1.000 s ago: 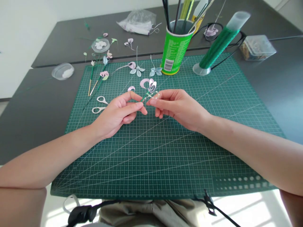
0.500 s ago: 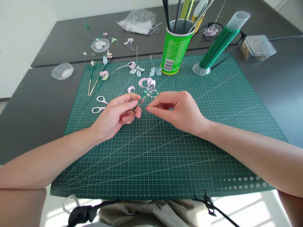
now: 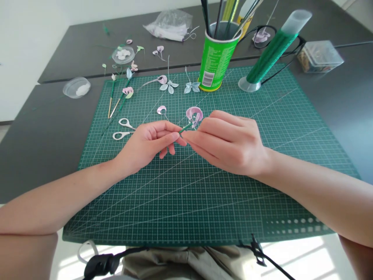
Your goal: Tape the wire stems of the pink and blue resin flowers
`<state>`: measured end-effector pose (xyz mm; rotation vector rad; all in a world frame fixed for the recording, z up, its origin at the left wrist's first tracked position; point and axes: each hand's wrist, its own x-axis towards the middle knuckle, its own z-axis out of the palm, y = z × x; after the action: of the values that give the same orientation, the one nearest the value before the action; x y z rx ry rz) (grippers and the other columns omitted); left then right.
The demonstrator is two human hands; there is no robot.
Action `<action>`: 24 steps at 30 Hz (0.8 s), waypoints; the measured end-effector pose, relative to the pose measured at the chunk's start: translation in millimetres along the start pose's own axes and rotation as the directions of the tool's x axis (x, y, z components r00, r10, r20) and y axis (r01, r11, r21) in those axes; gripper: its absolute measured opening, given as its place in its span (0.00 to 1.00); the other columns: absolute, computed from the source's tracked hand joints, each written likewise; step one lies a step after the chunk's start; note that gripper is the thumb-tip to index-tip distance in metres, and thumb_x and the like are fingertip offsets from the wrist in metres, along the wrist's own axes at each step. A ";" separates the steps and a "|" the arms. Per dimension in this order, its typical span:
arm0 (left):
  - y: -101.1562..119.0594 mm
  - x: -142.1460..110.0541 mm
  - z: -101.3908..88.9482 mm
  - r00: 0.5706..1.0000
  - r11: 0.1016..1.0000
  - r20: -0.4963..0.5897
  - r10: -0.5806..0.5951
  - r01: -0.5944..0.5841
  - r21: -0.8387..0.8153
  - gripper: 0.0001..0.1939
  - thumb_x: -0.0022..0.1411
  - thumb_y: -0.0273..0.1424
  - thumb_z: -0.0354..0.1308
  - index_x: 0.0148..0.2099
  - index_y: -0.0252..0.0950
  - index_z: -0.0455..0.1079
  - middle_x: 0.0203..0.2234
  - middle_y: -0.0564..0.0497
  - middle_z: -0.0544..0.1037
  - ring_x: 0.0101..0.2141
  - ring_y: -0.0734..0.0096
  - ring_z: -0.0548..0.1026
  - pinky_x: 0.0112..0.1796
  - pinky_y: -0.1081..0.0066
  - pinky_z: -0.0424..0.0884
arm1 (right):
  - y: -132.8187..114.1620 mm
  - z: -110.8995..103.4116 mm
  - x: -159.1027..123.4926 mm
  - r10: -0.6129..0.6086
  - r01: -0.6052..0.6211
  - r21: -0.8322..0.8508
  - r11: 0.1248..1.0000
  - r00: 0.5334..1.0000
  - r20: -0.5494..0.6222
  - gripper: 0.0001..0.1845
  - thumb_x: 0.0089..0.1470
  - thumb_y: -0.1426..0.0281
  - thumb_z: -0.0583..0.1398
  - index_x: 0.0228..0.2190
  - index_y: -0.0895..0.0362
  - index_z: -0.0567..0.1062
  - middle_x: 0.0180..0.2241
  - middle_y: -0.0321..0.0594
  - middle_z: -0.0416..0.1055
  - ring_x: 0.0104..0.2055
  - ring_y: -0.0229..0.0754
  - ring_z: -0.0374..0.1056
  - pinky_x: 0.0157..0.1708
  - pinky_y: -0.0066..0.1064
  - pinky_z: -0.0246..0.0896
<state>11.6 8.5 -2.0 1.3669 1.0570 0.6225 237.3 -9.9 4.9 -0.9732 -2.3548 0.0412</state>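
Note:
My left hand (image 3: 150,142) pinches the green-wrapped stem (image 3: 185,128) of an artificial flower between thumb and forefinger. The flower's pale purple petals (image 3: 192,112) tilt up and to the right, past the fingertips. Close beside the stem, my right hand (image 3: 233,142) is closed in a pinch, its fingertips almost meeting those of the left. Whatever sits between the right fingertips is too small to make out. White scissors (image 3: 124,135) lie just left of my left hand. A single loose purple petal (image 3: 161,110) on a wire rests behind it.
Both hands are over a green cutting mat (image 3: 186,202). Behind them stand a green can (image 3: 217,58) of rods and a green-wrapped tube (image 3: 269,54). Blue leaves (image 3: 169,86), finished stems (image 3: 113,93), a clear box (image 3: 320,56), petal dishes (image 3: 77,88) and a plastic bag (image 3: 169,25) lie around.
The flower has turned and tipped to the right. My right hand has come in against the stem and rolled over, showing its back. My left hand has shifted slightly right.

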 end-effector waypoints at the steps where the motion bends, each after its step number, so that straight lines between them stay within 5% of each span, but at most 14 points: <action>1: 0.9 -0.4 0.2 1.000 1.000 -0.001 -0.004 0.004 0.017 0.10 0.67 0.34 0.67 0.47 0.33 0.80 0.30 0.48 0.85 0.25 0.75 0.75 0.22 0.77 0.67 | 0.0 -0.1 0.1 -0.001 0.001 -0.007 1.000 1.000 -0.001 0.19 0.72 0.69 0.55 0.29 0.51 0.79 0.25 0.39 0.67 0.30 0.40 0.61 0.29 0.35 0.59; 6: 5.5 -1.3 0.2 1.000 0.995 0.022 0.007 -0.009 0.096 0.09 0.66 0.33 0.67 0.45 0.34 0.82 0.32 0.48 0.87 0.25 0.75 0.77 0.21 0.78 0.66 | 3.9 0.3 -0.9 -0.018 0.018 -0.052 0.999 1.000 -0.004 0.21 0.73 0.66 0.55 0.27 0.51 0.78 0.25 0.39 0.64 0.30 0.40 0.61 0.28 0.36 0.55; 13: 6.4 -1.9 -0.2 0.999 0.989 0.040 0.027 -0.033 0.144 0.04 0.65 0.31 0.69 0.40 0.35 0.81 0.28 0.51 0.85 0.23 0.77 0.74 0.20 0.80 0.67 | 7.2 3.2 -2.0 -0.083 0.075 -0.097 0.992 0.992 -0.091 0.22 0.75 0.66 0.55 0.28 0.52 0.80 0.25 0.37 0.65 0.31 0.39 0.63 0.38 0.40 0.58; 24: 6.8 -2.4 0.5 0.997 0.990 0.068 0.020 -0.029 0.137 0.05 0.62 0.32 0.71 0.37 0.35 0.81 0.21 0.54 0.80 0.19 0.78 0.71 0.18 0.81 0.66 | 8.7 7.2 -3.5 -0.181 0.171 -0.069 0.983 0.969 -0.166 0.15 0.73 0.70 0.62 0.33 0.55 0.84 0.27 0.36 0.69 0.31 0.38 0.65 0.40 0.40 0.57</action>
<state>12.5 7.2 5.1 1.5122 1.0465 0.5262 241.0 -4.5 -4.9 -0.7564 -2.2822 -0.1704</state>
